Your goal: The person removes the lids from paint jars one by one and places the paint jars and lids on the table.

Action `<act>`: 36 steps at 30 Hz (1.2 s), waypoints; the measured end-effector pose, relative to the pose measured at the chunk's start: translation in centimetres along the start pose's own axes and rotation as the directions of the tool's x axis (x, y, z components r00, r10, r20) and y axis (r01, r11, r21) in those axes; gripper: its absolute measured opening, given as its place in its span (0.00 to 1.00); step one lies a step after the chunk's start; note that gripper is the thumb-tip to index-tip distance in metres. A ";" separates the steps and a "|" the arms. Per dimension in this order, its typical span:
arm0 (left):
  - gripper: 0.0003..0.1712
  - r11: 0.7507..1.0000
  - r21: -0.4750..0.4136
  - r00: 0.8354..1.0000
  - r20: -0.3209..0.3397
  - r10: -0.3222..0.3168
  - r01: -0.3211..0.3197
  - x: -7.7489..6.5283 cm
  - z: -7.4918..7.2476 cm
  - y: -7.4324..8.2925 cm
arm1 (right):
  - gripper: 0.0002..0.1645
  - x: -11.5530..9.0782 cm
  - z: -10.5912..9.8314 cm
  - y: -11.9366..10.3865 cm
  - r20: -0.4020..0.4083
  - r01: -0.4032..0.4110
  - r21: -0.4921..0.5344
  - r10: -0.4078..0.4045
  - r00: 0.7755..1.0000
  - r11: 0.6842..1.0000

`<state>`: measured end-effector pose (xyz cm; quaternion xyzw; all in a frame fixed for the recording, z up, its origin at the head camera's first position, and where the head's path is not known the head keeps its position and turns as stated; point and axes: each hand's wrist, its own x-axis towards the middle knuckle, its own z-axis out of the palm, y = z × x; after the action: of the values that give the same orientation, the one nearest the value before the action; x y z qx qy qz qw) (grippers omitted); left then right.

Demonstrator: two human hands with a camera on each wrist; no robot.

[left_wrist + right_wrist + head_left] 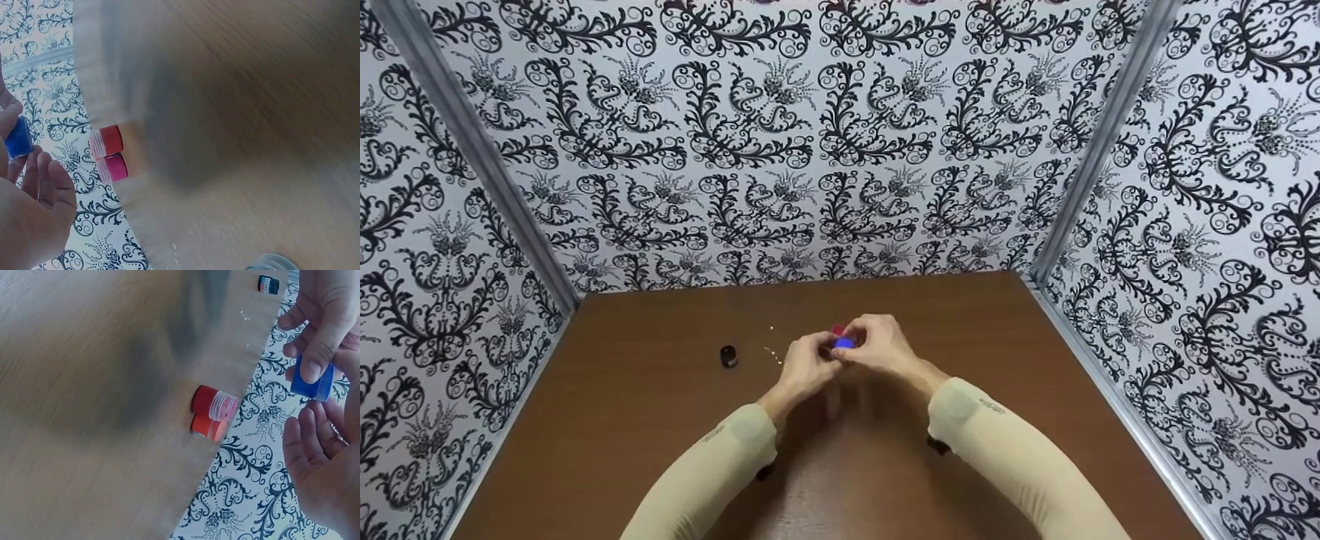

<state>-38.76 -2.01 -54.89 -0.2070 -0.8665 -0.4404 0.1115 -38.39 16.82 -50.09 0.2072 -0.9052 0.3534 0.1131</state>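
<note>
A small blue jar [844,343] is held up between the two hands, off the table. My left hand [808,360] grips it from the left; in the right wrist view the left thumb [315,370] presses on its blue side. From the right, my right hand [881,346] pinches it between thumb and fingers. The jar's far side is covered by the hands. Beyond them on the table, a red jar [205,400] and an orange jar [211,427] lie side by side, each with a clear ribbed end. The head view shows only a bit of red there.
A small black jar [728,356] stands to the left on the brown table [645,420]. Tiny bright flecks [774,355] lie near it; I cannot tell what they are. Patterned walls [780,150] rise at the back and both sides.
</note>
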 end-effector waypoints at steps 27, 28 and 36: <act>0.15 0.996 -0.083 0.983 -0.183 0.011 -0.027 -0.9 -0.1 0.8 | 0.15 -0.4 0.0 -0.5 -0.088 0.196 -0.073 -0.202 0.975 0.978; 0.14 0.996 -0.087 0.983 -0.182 0.017 -0.033 -0.9 -0.2 0.8 | 0.14 -0.4 0.0 -0.5 -0.081 0.215 -0.077 -0.221 0.972 0.974; 0.15 0.982 -0.182 0.992 -0.127 0.022 -0.045 -1.2 -0.9 0.5 | 0.14 -0.4 -0.2 -0.6 -0.014 0.351 -0.085 -0.353 0.935 0.933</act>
<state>-37.47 -2.82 -54.41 -0.2031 -0.8096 -0.5290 0.1532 -37.78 16.70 -49.71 0.3559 -0.8653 0.2934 0.1961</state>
